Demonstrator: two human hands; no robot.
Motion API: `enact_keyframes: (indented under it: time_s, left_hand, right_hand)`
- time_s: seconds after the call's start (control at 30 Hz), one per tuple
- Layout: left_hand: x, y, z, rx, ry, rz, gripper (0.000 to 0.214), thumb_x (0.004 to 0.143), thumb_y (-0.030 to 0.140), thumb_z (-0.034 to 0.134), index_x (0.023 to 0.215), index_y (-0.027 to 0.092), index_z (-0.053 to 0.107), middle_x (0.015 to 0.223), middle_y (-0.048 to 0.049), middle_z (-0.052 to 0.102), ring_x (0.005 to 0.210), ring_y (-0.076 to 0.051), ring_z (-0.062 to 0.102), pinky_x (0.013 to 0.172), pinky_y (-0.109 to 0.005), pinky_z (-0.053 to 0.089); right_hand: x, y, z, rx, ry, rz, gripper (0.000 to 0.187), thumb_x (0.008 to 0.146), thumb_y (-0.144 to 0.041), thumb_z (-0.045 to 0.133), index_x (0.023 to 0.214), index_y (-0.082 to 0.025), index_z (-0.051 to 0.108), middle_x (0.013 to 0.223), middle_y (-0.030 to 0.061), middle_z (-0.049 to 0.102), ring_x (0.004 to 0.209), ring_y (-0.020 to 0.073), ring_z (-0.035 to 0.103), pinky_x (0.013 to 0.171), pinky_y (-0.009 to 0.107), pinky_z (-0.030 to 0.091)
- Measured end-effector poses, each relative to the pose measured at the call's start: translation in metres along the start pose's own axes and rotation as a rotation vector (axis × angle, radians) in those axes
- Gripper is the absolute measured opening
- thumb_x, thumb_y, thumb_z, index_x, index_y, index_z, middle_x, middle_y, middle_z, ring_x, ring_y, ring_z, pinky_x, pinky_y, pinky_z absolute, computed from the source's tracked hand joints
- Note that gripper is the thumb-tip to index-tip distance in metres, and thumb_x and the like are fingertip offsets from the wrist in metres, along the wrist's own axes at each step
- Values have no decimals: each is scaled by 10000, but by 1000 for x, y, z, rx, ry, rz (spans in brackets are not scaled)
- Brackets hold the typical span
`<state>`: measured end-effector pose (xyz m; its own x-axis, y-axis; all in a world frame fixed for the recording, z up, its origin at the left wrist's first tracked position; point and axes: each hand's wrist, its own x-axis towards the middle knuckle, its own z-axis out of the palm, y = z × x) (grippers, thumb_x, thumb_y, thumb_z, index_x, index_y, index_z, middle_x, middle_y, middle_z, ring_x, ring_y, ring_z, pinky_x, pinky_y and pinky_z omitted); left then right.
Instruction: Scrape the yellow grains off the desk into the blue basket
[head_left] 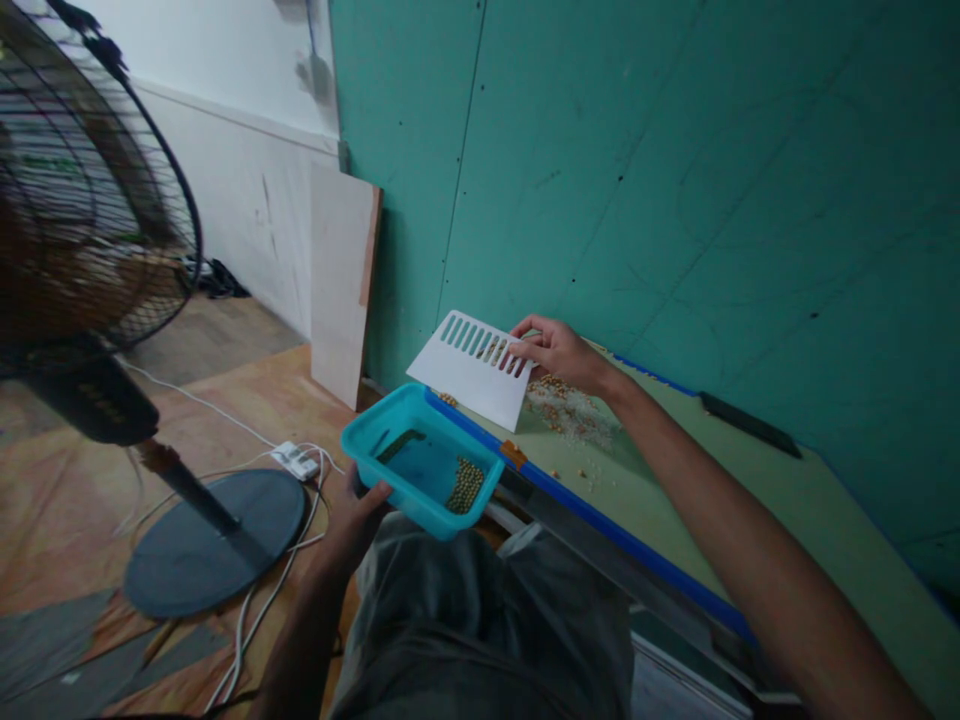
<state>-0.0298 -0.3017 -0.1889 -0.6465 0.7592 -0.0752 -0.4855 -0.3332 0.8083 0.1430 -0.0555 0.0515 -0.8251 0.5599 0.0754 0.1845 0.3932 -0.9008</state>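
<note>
My left hand (362,515) grips the near left side of a turquoise plastic tub (394,487), its thumb on the rim. Small round greenish beans (466,485) lie in the tub's right end, and a dark strip of them shows along the far left. Held in my right hand (559,352) by its slotted edge is a white plastic scraper (472,378), tilted over the table's blue edge just beyond the tub. Behind and beside the scraper, tan beans and whitish grains (574,412) are spread on the green tabletop (675,470). A few beans sit near the tub's far rim.
A standing fan (90,200) with a round base (217,540) is at the left. White cables and a power strip (295,460) lie on the floor beside it. A pale board (341,280) leans against the green wall (637,150). On the table's far edge rests a dark bar (750,424).
</note>
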Motion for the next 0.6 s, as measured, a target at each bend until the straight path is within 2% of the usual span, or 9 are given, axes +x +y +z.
enact_keyframes:
  time_s: [0.1,0.27,0.43,0.6]
  left_hand:
    - [1,-1,-1,6,-3,1,906,493,487,1071,1259,221,669,1084,-98,807,931,-341,801,821,-491,694]
    - [2,-4,-6,6,-86,10,850,587,490,1042,1302,228,664,1169,-128,805,1045,-375,794,869,-507,684]
    - [2,-8,-6,8,-89,-3,845,591,486,1037,1306,238,663,1196,-133,804,1048,-373,796,885,-502,679]
    - [3,-14,-9,11,-103,-14,791,609,483,1029,1282,244,687,1183,-138,812,1056,-377,797,888,-494,679]
  right_hand:
    - [0,0,3,3,-7,-13,176,938,-289,752,974,-220,594,947,77,833,812,203,789,659,323,679]
    - [1,0,6,22,-14,-18,172,942,-286,744,973,-222,587,939,70,828,819,199,789,678,327,683]
    - [2,-1,12,46,-38,-5,228,921,-332,781,974,-228,585,945,65,833,815,194,790,676,324,686]
    - [0,-4,21,92,-45,-12,180,933,-301,745,982,-222,590,942,60,834,800,177,785,686,309,676]
